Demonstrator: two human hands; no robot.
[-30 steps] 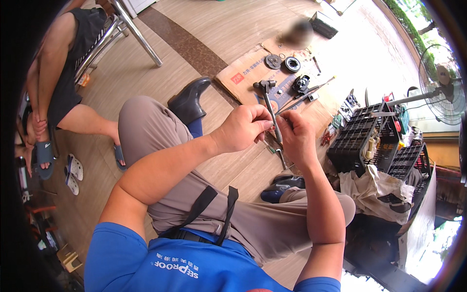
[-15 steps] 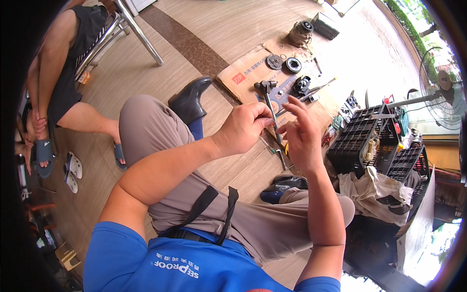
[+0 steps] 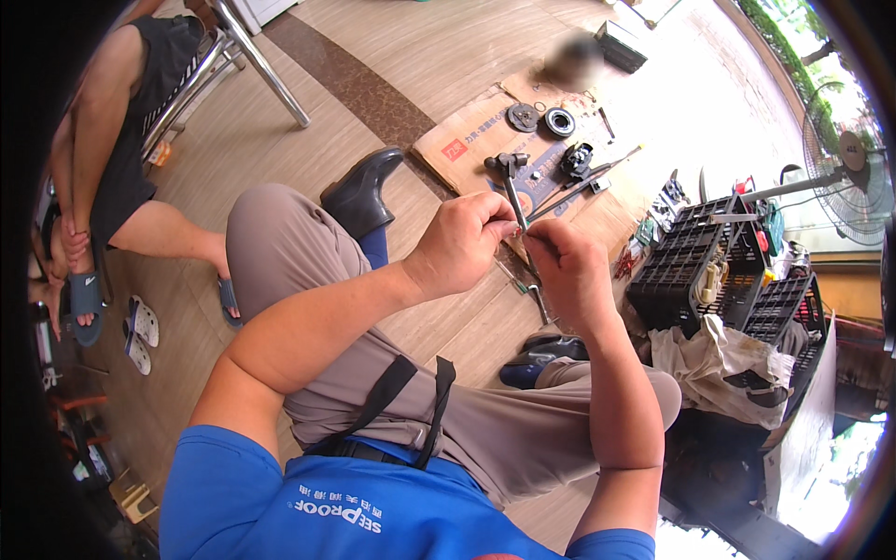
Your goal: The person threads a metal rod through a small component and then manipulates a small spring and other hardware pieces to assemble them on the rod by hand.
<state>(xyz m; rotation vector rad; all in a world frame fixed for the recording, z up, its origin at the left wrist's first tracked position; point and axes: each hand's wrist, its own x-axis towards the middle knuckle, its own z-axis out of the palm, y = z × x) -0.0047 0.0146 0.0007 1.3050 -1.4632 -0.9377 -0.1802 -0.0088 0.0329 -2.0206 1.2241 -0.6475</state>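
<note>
My left hand (image 3: pixel 462 245) is closed in a pinch in front of my knees, its fingertips on a tiny reddish thing I cannot make out. Close against those fingertips is my right hand (image 3: pixel 571 266), its thumb and fingers also pinched together, hiding whatever is between them. Behind the hands lies a hammer (image 3: pixel 514 190), its head on the flattened cardboard (image 3: pixel 481 119) and its handle partly hidden by my fingers. On the cardboard are a round dark plate (image 3: pixel 523 117), a black pulley-like ring (image 3: pixel 559 122) and a black part (image 3: pixel 578 161).
Black plastic crates (image 3: pixel 677 257) with tools and cloth stand at the right, near a fan (image 3: pixel 851 168). A blurred round part (image 3: pixel 572 63) and a dark box (image 3: pixel 622 47) sit at the far side. At left are a seated person (image 3: pixel 121 140) and pale clogs (image 3: pixel 142 327).
My right hand has moved in toward the left one; its fingers, spread before, are now pinched together at the left fingertips. The left hand has kept its pinch, nearly still.
</note>
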